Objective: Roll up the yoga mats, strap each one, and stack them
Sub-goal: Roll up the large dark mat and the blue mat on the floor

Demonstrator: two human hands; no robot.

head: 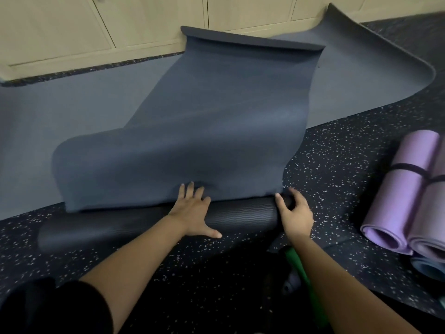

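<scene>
Pressing flat on the rolled part of one dark mat [240, 216], the left hand [192, 212] has its fingers spread; the right hand [295, 213] curls round the roll's right end. The mat's far edge curls up by the cabinets [72, 32]. One grey mat [361, 80] lies beneath. Two strapped purple rolls [404, 189] sit to the right, perhaps with a blue roll [426, 267] under them, and bare speckled floor [337, 153] lies between.

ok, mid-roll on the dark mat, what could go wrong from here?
The dark mat lies humped and skewed ahead of its roll, so it may wind crooked. The left hand presses mid-roll and the right hand grips the right end; the free left end may loosen.
</scene>
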